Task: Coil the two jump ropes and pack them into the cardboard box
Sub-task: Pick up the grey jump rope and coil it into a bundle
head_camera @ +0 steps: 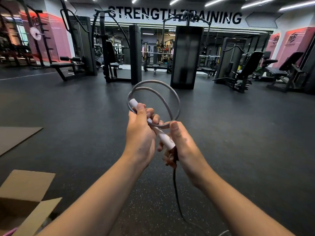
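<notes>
Both hands held the rope [154, 92] up over the gym floor [68, 108]: the left hand [140, 132] had its fingers closed round the white handles [163, 137] and coil, and the right hand [183, 145] pinched the cord at the loop's base. The cord looked light, springy and slick, likely best gripped where the loops cross; the box [25, 189] sat open at lower left

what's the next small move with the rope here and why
Probably wind one more loop: the right hand draws up the dark slack cord hanging toward the floor and lays it onto the grey coiled rope that the left hand pinches with the white plastic handle. Only about two loops are formed; the open cardboard box waits at lower left.
</notes>
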Action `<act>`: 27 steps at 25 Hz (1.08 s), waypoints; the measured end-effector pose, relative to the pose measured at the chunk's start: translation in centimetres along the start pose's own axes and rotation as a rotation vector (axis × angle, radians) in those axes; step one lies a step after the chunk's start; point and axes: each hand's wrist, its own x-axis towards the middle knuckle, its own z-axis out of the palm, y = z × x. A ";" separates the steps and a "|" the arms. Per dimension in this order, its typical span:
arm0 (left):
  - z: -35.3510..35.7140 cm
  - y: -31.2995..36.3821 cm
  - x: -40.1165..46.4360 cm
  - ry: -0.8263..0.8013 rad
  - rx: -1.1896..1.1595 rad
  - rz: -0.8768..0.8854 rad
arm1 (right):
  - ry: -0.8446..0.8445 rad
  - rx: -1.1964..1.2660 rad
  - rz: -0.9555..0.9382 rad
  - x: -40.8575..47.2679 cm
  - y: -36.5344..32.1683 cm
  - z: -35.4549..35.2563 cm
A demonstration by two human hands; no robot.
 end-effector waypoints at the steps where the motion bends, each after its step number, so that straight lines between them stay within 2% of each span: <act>1: 0.0 -0.3 0.0 0.008 0.050 0.031 | 0.051 0.046 0.000 -0.1 -0.1 0.5; 5: -0.7 -0.9 -0.1 -0.087 0.137 0.061 | 0.162 0.094 -0.029 0.3 -0.6 0.5; 8: -2.2 -0.9 0.4 -0.170 0.292 0.030 | 0.142 0.073 -0.058 0.8 -0.8 -1.0; 10: -3.4 0.4 1.1 -0.176 0.389 -0.002 | 0.105 -0.030 -0.061 1.1 -1.3 -2.7; 12: -4.3 3.1 2.0 -0.238 0.671 0.104 | 0.033 -0.276 -0.067 1.3 -1.8 -4.6; 15: -4.0 6.5 2.4 -0.598 1.315 0.335 | -0.182 -0.611 -0.071 1.4 -2.7 -5.7; 16: -3.3 6.9 2.0 -0.707 1.435 0.317 | -0.253 -0.657 -0.061 1.3 -2.8 -5.6; 18: -2.2 6.3 1.1 -0.810 1.570 0.199 | -0.327 -0.661 -0.032 1.0 -3.0 -5.4; 20: -1.9 5.3 0.7 -0.819 1.593 0.103 | -0.364 -0.577 0.012 0.7 -3.0 -5.3; 23: -2.6 4.4 1.1 -0.852 1.473 -0.064 | -0.384 -0.505 0.037 0.4 -3.1 -5.4; 27: -3.6 2.8 0.8 -0.817 1.270 -0.117 | -0.357 -0.555 0.030 0.1 -3.3 -5.7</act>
